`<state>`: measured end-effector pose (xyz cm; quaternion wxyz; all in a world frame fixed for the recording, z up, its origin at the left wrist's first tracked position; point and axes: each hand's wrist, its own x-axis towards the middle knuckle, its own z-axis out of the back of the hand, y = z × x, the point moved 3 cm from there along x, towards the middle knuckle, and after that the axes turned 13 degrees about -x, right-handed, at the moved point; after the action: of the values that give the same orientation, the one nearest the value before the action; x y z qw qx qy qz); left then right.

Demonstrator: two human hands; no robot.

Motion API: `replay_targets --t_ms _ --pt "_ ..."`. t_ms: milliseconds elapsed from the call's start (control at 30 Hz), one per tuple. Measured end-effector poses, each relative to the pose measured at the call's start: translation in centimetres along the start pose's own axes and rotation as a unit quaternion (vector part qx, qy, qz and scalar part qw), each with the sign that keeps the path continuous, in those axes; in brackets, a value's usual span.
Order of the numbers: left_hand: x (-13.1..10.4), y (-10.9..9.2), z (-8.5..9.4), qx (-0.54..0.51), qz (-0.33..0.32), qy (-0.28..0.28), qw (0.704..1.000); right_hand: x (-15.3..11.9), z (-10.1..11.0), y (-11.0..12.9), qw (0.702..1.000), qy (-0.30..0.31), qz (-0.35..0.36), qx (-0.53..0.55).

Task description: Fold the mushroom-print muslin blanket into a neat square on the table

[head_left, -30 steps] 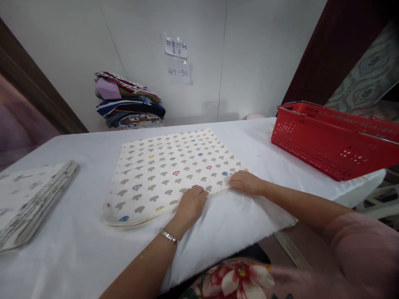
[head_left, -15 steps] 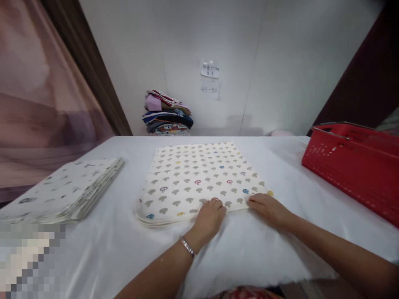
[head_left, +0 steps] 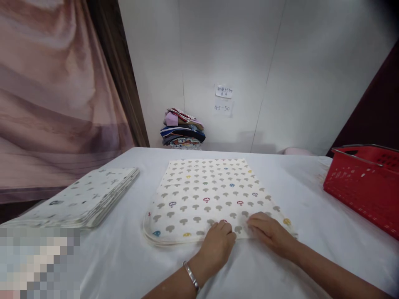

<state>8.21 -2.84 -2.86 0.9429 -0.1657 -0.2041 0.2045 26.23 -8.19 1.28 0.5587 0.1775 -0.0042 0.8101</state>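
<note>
A cream cloth [head_left: 199, 195] printed with grey and coloured mushrooms lies flat before me, its layers showing at the rounded near-left corner. My left hand [head_left: 217, 246], with a silver bracelet at the wrist, has its fingers curled over the near edge; the thumb is hidden. To its right, my right hand [head_left: 272, 233] rests at the same edge near the right corner. Its fingers stretch leftward over the print, close to the left hand but apart from it.
A folded stack of pale printed cloth [head_left: 90, 193] is on the left of the white table [head_left: 124, 261]. At the right stands a red plastic basket [head_left: 364, 187]. Folded fabrics [head_left: 182, 131] are piled by the back wall, near paper notes [head_left: 223, 99]. A pink curtain [head_left: 62, 104] hangs left.
The view has tilted up, so the table and cloth appear lower and further right. My right hand has slid slightly inward over the print; my left hand keeps its place on the edge.
</note>
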Motion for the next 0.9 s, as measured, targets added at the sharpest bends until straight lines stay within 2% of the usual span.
replay_targets --t_ms 67,133,267,333,500,633,733,800,867,900 --pt "0.0 0.1 -0.2 -0.004 0.0 -0.003 1.0 1.6 -0.3 -1.5 0.999 -0.032 -0.004 -0.023" --pt "-0.1 0.2 -0.4 -0.011 0.001 -0.009 1.0 3.0 -1.2 -4.1 0.996 -0.042 -0.032 -0.076" --pt "-0.2 0.4 -0.6 -0.027 0.009 -0.028 0.999 4.3 -4.1 -10.7 0.971 0.026 -0.164 -0.171" --pt "-0.2 0.5 -0.7 -0.036 0.01 -0.031 0.999 4.5 -5.2 -12.9 0.961 0.057 -0.195 -0.186" --pt "-0.1 0.7 -0.8 -0.052 0.01 -0.014 0.999 6.8 -5.4 -15.1 0.958 0.029 -0.186 -0.215" --pt "-0.4 0.6 -1.0 -0.054 0.008 -0.009 0.998 8.0 -6.1 -18.9 0.954 0.031 -0.205 -0.218" --pt "-0.7 0.4 -1.0 -0.057 -0.008 -0.006 0.998 7.5 -7.7 -22.2 0.972 0.035 -0.111 -0.205" --pt "-0.8 0.2 -0.8 -0.047 -0.015 -0.005 0.999 7.2 -8.3 -23.8 0.978 0.04 -0.078 -0.191" --pt "-0.7 0.1 -0.7 -0.036 -0.017 -0.007 0.999 7.3 -8.2 -24.0 0.978 0.019 -0.087 -0.19" --pt "-0.7 0.1 -0.7 -0.032 -0.017 -0.008 0.999 7.5 -7.9 -23.4 0.975 -0.004 -0.104 -0.195"
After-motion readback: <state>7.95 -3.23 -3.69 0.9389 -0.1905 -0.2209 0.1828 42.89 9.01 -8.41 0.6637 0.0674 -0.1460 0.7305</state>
